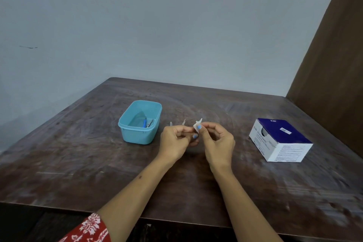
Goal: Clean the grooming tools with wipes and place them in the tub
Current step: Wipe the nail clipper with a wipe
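Note:
Above the middle of the table both my hands pinch a small white wipe packet between them. My left hand grips its left side with thumb and fingers. My right hand pinches its upper right edge. A light blue tub stands left of my hands. Inside it lies a small metal tool with a blue handle. Two small pale items lie on the table just behind my left hand; I cannot tell what they are.
A blue and white box of alcohol swabs sits on the right of the dark wooden table. A pale wall runs behind the table and a brown panel stands at the right.

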A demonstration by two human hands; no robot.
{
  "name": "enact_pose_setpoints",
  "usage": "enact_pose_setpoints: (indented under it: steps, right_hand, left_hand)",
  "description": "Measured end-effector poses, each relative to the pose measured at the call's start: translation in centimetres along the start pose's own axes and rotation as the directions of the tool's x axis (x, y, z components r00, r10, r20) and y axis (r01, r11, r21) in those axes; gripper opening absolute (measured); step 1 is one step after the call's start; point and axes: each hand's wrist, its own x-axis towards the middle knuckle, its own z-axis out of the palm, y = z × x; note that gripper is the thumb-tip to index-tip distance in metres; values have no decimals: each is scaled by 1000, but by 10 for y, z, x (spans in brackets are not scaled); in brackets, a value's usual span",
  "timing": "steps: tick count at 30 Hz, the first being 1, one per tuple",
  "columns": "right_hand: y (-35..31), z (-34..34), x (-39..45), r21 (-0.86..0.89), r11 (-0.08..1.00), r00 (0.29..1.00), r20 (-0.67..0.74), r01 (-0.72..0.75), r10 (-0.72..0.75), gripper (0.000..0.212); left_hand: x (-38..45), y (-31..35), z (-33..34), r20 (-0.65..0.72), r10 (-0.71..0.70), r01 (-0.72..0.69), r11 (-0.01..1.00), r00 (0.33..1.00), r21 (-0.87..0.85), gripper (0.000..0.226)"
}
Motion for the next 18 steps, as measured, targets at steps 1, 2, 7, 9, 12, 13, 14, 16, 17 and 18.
enact_pose_setpoints:
  steps: [1,2,7,9,12,13,14,16,17,18]
  right_hand:
    - [0,0,0,-5,1000,1000,1,5,-5,9]
    - [0,-1,0,-11,1000,1000,0,5,-5,13]
    - [5,-1,4,-50,999,999,-49,-16,14,19]
    - [5,-1,4,-48,999,998,-66,-26,23,15]
    - [6,-1,4,-52,997,997,-53,-52,49,14]
    - [7,0,4,-60,996,997,-37,-63,61,14]
    - [7,1,4,-77,995,997,-20,-70,69,15]
    - [7,1,4,-96,993,997,-14,-71,70,16]
    - [7,1,4,-89,994,998,-24,-66,64,16]
    - [6,0,4,-78,995,998,-36,-59,56,15]
  left_hand:
    - [0,0,0,-3,-2,2,1000,1000,-9,21]
    - [0,0,0,-1,-3,3,1000,1000,-16,20]
    - [0,0,0,55,-15,14,1000,998,11,20]
    - [0,-1,0,60,-5,4,1000,998,24,22]
    - [0,-1,1,30,19,-20,999,999,40,23]
    - [0,-1,1,4,35,-35,998,999,43,21]
    - [0,-1,1,-21,50,-49,998,999,45,18]
    - [-1,0,0,-31,63,-60,995,998,75,18]
    - [-2,1,0,-16,61,-60,993,998,100,19]
    - [-3,2,0,4,57,-57,991,998,123,19]
